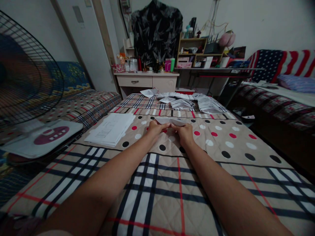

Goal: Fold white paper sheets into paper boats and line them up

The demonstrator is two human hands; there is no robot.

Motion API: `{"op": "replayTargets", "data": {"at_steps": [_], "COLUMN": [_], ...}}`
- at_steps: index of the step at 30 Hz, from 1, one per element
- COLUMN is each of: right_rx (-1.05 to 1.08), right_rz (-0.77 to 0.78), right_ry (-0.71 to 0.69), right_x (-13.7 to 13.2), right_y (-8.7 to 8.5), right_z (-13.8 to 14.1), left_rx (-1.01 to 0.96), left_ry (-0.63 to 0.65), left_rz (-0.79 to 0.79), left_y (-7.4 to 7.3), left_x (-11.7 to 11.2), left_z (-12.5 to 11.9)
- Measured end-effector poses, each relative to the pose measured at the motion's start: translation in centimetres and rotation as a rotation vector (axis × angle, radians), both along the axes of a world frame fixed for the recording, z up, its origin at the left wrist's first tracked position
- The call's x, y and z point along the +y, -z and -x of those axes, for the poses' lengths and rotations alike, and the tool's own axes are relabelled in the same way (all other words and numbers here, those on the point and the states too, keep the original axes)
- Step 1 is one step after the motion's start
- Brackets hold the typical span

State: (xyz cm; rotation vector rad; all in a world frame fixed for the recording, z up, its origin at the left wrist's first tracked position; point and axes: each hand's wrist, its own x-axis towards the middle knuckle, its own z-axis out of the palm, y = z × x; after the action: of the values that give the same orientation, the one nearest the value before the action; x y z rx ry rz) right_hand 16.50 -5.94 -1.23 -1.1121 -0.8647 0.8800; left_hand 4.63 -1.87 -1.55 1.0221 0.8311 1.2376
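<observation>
Both my hands meet at the middle of the patterned bedspread [161,177], gripping one piece of white folded paper [172,121]. My left hand [157,127] pinches its left part, and my right hand [182,130] pinches its right part, with the thumbs nearly touching. The paper's near edge is partly hidden by my fingers. To the left of my hands lies a stack of printed white sheets [110,128]. Beyond them, several folded papers [183,103] lie in overlapping rows, and a single folded paper [149,93] rests at their left.
A caged fan [29,72] stands close on the left, above its white base [44,137]. A white drawer cabinet [145,80] with bottles on top stands past the bed's far end. On the right is a second bed [283,95].
</observation>
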Motion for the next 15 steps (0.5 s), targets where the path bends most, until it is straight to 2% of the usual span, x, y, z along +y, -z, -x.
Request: {"op": "replayTargets", "data": {"at_steps": [9,15], "right_rx": [0.02,0.071], "right_rz": [-0.044,-0.023], "right_ry": [-0.056,-0.082], "right_x": [-0.2,0.0], "right_y": [-0.1,-0.1], "right_z": [0.2,0.1], "left_rx": [-0.058,-0.089], "left_ry": [0.038,0.032], "left_rz": [0.109,0.136], "left_y": [-1.3,-1.3], "left_x": [-0.6,-0.2], "left_z": [0.2,0.0]}}
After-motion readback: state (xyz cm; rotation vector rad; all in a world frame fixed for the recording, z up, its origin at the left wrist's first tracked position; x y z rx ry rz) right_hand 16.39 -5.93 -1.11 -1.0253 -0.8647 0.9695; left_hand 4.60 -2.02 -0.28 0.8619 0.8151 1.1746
